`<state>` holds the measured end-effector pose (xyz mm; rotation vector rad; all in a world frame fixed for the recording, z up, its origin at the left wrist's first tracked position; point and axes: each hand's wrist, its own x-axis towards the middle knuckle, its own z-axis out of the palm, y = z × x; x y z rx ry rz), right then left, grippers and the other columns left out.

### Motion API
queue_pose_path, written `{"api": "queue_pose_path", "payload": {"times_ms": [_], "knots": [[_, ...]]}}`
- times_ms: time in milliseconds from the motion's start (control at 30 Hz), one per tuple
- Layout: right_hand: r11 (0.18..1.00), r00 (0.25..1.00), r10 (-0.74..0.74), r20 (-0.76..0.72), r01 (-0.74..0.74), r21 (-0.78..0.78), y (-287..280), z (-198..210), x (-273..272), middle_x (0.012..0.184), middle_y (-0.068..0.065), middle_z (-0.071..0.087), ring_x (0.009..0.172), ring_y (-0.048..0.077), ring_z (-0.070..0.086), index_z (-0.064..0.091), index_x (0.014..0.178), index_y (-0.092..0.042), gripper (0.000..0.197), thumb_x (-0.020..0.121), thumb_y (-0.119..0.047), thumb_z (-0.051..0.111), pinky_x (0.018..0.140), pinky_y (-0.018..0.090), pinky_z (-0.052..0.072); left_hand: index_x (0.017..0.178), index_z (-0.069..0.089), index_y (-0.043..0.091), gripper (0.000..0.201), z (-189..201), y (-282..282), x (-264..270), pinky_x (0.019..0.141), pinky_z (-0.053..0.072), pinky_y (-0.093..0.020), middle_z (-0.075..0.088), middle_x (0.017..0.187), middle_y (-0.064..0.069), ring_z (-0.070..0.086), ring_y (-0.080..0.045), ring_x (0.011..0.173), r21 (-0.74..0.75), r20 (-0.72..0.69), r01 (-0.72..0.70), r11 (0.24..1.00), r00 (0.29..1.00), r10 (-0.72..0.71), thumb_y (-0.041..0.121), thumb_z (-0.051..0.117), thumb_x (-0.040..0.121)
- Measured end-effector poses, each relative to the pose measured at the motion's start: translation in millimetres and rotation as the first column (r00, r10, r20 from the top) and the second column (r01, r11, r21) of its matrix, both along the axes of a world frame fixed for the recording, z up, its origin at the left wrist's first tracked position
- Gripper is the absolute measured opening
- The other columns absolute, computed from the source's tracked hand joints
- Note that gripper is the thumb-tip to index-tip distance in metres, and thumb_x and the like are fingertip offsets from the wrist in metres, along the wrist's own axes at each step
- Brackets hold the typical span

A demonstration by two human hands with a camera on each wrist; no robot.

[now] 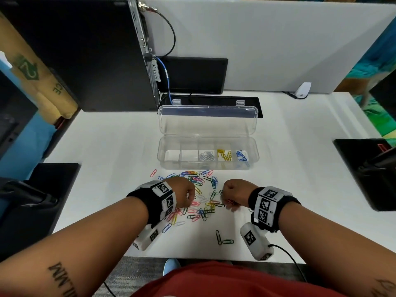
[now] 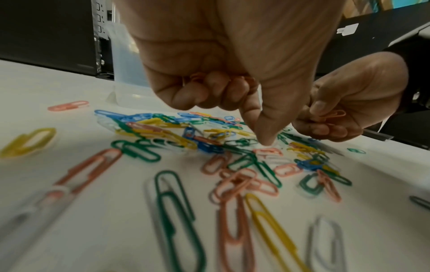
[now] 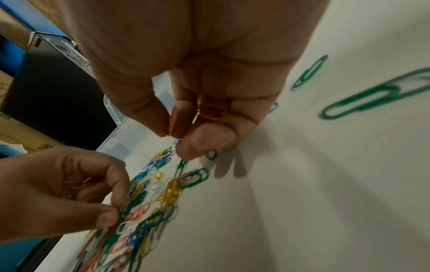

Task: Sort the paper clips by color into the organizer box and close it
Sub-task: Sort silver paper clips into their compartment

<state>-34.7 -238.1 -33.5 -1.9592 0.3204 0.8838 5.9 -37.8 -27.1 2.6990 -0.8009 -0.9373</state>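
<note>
Nearest on the white table [image 1: 300,159], two green clips [image 1: 222,239] lie apart from the mixed clip pile [image 1: 201,196]. Beyond, the clear organizer box [image 1: 207,166] sits with its lid [image 1: 207,120] open: grey, yellow and blue clips fill its three right compartments. The left hand [image 1: 182,192] pinches into the pile, pink clips [image 2: 197,77] under its curled fingers [image 2: 186,95]. The right hand [image 1: 235,195] clenches pink clips too.

white desk [image 1: 300,133] | grey partition [image 1: 267,43] behind | black computer tower [image 1: 85,50] far left
</note>
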Motion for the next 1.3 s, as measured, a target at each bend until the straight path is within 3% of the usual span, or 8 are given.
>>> {"api": "queue_pose_path", "payload": {"times_ms": [133,333,567,667,800,967,1100,1300], "knots": [[1.0,1.0,0.005,0.015,-0.005,-0.014,2.1,-1.6,0.7,0.078,0.014,0.062,0.061,0.022,0.057,0.045,0.066,-0.012,0.021,0.086,-0.005,0.048,0.055,0.028,0.05,0.107,0.064,0.023,0.025,-1.5,-2.1,-0.7,0.088,0.045,-0.024,0.063,0.115,0.007,0.058,-0.015,0.108,0.065,0.007,0.027,0.998,1.0,-0.028,0.027,0.064,0.083],[0.999,1.0,0.018,0.011,-0.017,-0.033,2.0,-3.2,0.6,0.082,0.017,0.064,0.069,0.029,0.059,0.047,0.067,-0.012,0.019,0.085,-0.006,0.048,0.06,0.032,0.05,0.111,0.06,0.026,0.028,-0.3,-11.7,0.0,0.088,0.044,-0.027,0.06,0.119,0.005,0.056,-0.017,0.108,0.103,0.028,0.136,0.985,0.99,-0.14,0.034,0.062,0.084],[0.998,0.999,0.031,0.012,-0.03,-0.06,1.7,-3.8,-0.4,0.078,0.013,0.066,0.068,0.025,0.059,0.048,0.07,-0.014,0.016,0.084,-0.007,0.051,0.062,0.031,0.051,0.099,0.064,0.023,0.015,2.5,-26.3,2.1,0.072,0.038,-0.023,0.063,0.109,0.003,0.054,-0.016,0.089,0.184,-0.015,0.176,0.967,0.984,-0.177,0.027,0.063,0.084],[0.999,1.0,0.022,0.008,-0.021,-0.037,2.1,-3.6,0.7,0.069,0.006,0.064,0.059,0.017,0.058,0.048,0.071,-0.013,0.016,0.086,-0.006,0.051,0.057,0.026,0.052,0.071,0.053,0.026,0.016,-1.4,-28.3,3.8,0.06,0.037,-0.02,0.058,0.082,0.009,0.049,-0.013,0.081,0.202,-0.041,0.153,0.967,0.988,-0.147,0.024,0.064,0.083],[1.0,0.999,-0.021,-0.024,0.021,0.016,0.6,-2.3,3.6,0.071,0.007,0.061,0.06,0.015,0.057,0.051,0.075,-0.012,0.019,0.09,-0.002,0.046,0.053,0.023,0.051,0.068,0.051,0.026,0.019,0.1,-26.1,4.1,0.07,0.04,-0.021,0.056,0.083,0.008,0.05,-0.012,0.079,0.19,-0.061,0.154,0.97,0.988,-0.145,0.019,0.06,0.083],[0.984,0.976,-0.136,-0.168,0.153,0.093,0.2,1.6,8.2,0.067,0.009,0.052,0.057,0.018,0.051,0.056,0.076,-0.007,0.027,0.091,0.003,0.035,0.051,0.024,0.044,0.093,0.067,0.019,0.013,-1.1,-17.4,6.2,0.083,0.046,-0.024,0.063,0.091,0.006,0.059,-0.014,0.091,0.077,-0.079,0.039,0.996,0.996,-0.033,0.024,0.061,0.083],[0.981,0.963,-0.129,-0.238,0.159,0.112,1.9,2.9,10.8,0.063,0.007,0.045,0.054,0.016,0.043,0.051,0.068,-0.008,0.024,0.091,-0.008,0.042,0.049,0.024,0.033,0.067,0.053,0.029,0.02,6.2,-8.4,11.6,0.087,0.047,-0.026,0.063,0.087,0.009,0.058,-0.009,0.087,-0.044,-0.125,-0.103,0.994,0.987,0.097,0.025,0.065,0.082],[0.986,0.975,-0.114,-0.189,0.134,0.096,6.3,1.7,13.5,0.059,0.005,0.043,0.051,0.015,0.039,0.051,0.067,-0.009,0.027,0.093,-0.015,0.049,0.047,0.024,0.034,0.069,0.055,0.028,0.021,25.6,3.2,15.3,0.082,0.049,-0.027,0.062,0.081,0.011,0.059,-0.01,0.083,-0.196,-0.239,-0.313,0.929,0.934,0.264,0.018,0.07,0.08]]}}
